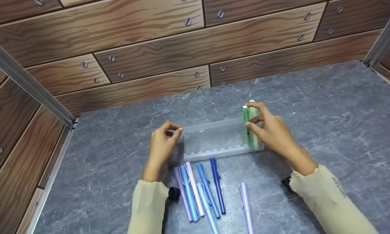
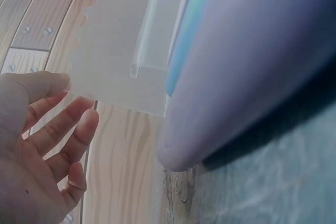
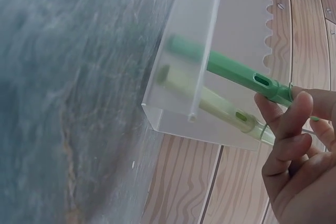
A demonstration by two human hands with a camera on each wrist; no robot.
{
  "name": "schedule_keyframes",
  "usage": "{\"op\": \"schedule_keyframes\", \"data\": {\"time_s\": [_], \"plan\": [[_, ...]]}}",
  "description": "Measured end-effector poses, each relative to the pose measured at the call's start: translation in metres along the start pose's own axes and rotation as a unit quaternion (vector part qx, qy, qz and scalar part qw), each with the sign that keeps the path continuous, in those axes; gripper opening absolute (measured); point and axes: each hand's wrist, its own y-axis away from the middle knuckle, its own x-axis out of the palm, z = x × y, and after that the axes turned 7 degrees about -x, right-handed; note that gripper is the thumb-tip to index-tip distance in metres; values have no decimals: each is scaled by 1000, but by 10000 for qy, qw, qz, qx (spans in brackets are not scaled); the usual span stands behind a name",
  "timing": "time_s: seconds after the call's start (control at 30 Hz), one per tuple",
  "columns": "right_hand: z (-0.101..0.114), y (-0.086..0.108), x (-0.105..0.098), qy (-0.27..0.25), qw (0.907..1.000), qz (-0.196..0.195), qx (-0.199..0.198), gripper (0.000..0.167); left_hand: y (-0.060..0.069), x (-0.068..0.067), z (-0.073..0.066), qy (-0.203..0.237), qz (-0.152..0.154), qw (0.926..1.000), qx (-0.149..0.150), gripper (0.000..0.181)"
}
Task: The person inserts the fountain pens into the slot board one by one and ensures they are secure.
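A clear plastic pen holder (image 1: pixel 211 138) with notched edges lies on the table. My left hand (image 1: pixel 162 141) pinches its left corner with thumb and fingertips, and the other fingers are loosely bent in the left wrist view. At the right end, my right hand (image 1: pixel 273 131) grips the upper part of a green pen (image 3: pixel 236 74), whose lower end sits behind the holder's translucent front wall. Right beside it a pale green pen (image 3: pixel 220 106) stands in the holder at the end position, partly hidden by my right fingers.
In front of the holder lie several loose pens: a purple pen (image 1: pixel 182 195), a pale lilac pen (image 1: pixel 195 190), blue pens including a dark blue pen (image 1: pixel 217 185), and a separate lavender pen (image 1: pixel 246 204). Wood-patterned walls (image 1: pixel 149 45) enclose the grey marbled table (image 1: pixel 328 130).
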Motion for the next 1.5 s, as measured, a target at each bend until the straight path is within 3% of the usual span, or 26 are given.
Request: {"op": "schedule_keyframes", "data": {"time_s": [0.17,0.43,0.57,0.8,1.23,1.5], "plan": [[1,2,-1,222,9997,32,-6,51,0,1,0,-14,17,10000,-70,9],[0,1,1,1177,9918,-255,-418,53,1,-1,-1,-66,12,9999,-96,10],[-1,0,2,1432,9887,-274,-337,54,1,-2,-1,-47,-1,10000,42,9],[-3,-1,4,1623,9867,19,-24,56,2,-2,1,-81,-48,9999,87,9],[10,3,-7,1443,9895,-12,-28,55,2,2,0,-75,-15,10000,61,8],[28,10,-15,759,9952,616,56,57,0,0,0,-68,39,10000,-13,8]]}}
